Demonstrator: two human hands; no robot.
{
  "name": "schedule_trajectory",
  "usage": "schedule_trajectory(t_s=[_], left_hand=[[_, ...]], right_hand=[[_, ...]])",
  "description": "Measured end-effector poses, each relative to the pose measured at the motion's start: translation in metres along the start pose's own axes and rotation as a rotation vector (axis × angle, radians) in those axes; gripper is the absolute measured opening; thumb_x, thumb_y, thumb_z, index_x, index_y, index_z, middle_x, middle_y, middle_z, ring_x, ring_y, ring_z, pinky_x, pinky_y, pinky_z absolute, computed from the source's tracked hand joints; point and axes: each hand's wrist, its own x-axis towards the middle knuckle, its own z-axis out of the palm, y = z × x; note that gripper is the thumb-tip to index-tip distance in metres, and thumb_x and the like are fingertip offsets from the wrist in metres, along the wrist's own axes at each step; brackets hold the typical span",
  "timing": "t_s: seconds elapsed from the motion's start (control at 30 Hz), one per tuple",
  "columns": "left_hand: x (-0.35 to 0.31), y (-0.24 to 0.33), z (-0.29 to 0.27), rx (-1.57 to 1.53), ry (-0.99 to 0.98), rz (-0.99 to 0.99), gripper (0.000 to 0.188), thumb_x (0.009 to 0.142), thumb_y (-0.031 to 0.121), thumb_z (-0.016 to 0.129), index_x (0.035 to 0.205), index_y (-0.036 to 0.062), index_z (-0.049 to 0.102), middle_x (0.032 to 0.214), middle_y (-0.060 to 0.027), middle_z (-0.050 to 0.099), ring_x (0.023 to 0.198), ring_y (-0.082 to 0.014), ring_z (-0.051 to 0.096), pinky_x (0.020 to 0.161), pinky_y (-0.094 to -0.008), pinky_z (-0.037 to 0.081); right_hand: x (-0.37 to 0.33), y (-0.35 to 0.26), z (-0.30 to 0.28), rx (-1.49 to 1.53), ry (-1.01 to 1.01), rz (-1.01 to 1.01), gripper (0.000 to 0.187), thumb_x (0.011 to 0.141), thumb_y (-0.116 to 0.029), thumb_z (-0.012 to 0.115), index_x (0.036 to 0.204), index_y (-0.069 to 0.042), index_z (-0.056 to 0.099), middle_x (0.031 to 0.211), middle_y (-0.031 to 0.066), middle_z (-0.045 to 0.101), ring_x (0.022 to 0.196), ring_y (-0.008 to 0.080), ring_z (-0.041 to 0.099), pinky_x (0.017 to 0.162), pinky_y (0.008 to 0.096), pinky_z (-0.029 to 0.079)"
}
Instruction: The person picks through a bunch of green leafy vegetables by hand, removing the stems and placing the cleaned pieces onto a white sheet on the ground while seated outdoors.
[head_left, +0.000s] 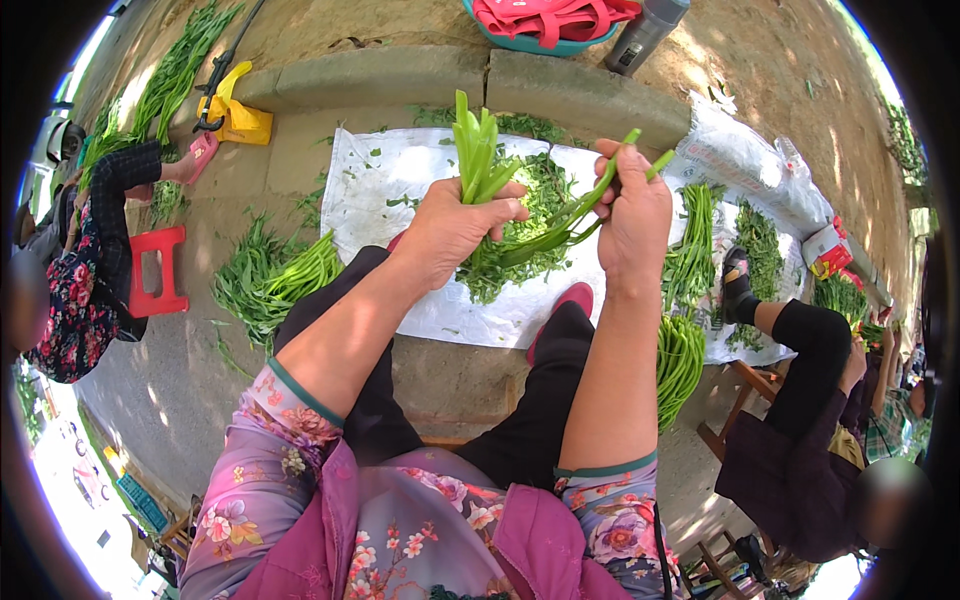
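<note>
My left hand (450, 228) is closed around a bunch of leafy green stems, probably water spinach (478, 150), its pale ends pointing up and away from me. My right hand (637, 210) pinches one or two longer green stems (562, 228) between thumb and fingers. Their ends stick out above the fingertips, and the rest slants down toward the left hand. Below both hands, a heap of loose green leaves (540, 195) lies on a white plastic sheet (385, 215).
Stem bundles lie at left (270, 275) and at right (682, 360). A concrete curb (390, 78) runs behind the sheet. A blue basin (545, 42) with a red bag and a grey flask (645, 35) stand beyond it. People sit on both sides; a red stool (157, 270) stands at left.
</note>
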Motion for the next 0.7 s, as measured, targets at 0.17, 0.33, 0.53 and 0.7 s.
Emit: schedule_trajectory(t_s=[0.17,0.33,0.53,0.7], left_hand=[[-0.0072,0.0047,0.0075,0.049,-0.149,0.037,0.032,0.077,0.011,0.067,0.103,-0.0053,0.061,0.091,-0.0094,0.065,0.067,-0.0110,0.052,0.066,-0.0254,0.043],[-0.0088,0.0046,0.0070,0.090,-0.186,-0.005,0.027,0.076,0.010,0.067,0.099,-0.0031,0.062,0.087,-0.0068,0.064,0.066,-0.0110,0.053,0.064,-0.0250,0.045],[-0.0075,0.0030,0.0057,0.123,-0.138,-0.015,0.024,0.077,0.016,0.071,0.092,-0.0007,0.063,0.077,-0.0028,0.061,0.066,-0.0099,0.052,0.065,-0.0250,0.042],[-0.0076,0.0016,0.0067,0.129,-0.146,-0.026,0.022,0.076,0.016,0.072,0.090,0.0005,0.063,0.076,-0.0021,0.060,0.064,-0.0100,0.051,0.065,-0.0248,0.041]], right_hand=[[-0.0060,0.0035,0.0130,-0.070,-0.010,0.054,0.028,0.094,-0.024,0.050,0.094,0.001,0.062,0.071,-0.0008,0.054,0.056,0.0041,0.042,0.049,0.0184,0.034],[-0.0040,0.0023,0.0068,-0.069,-0.013,0.037,0.028,0.094,-0.024,0.051,0.094,0.002,0.062,0.071,-0.0007,0.053,0.057,0.0043,0.042,0.050,0.0184,0.034],[-0.0049,0.0006,0.0096,-0.066,0.008,0.035,0.028,0.093,-0.023,0.051,0.093,0.002,0.062,0.071,-0.0006,0.053,0.056,0.0038,0.041,0.050,0.0184,0.033],[-0.0045,0.0014,0.0089,-0.061,-0.004,0.021,0.027,0.093,-0.023,0.052,0.093,0.002,0.062,0.070,-0.0003,0.053,0.055,0.0033,0.040,0.048,0.0183,0.030]])
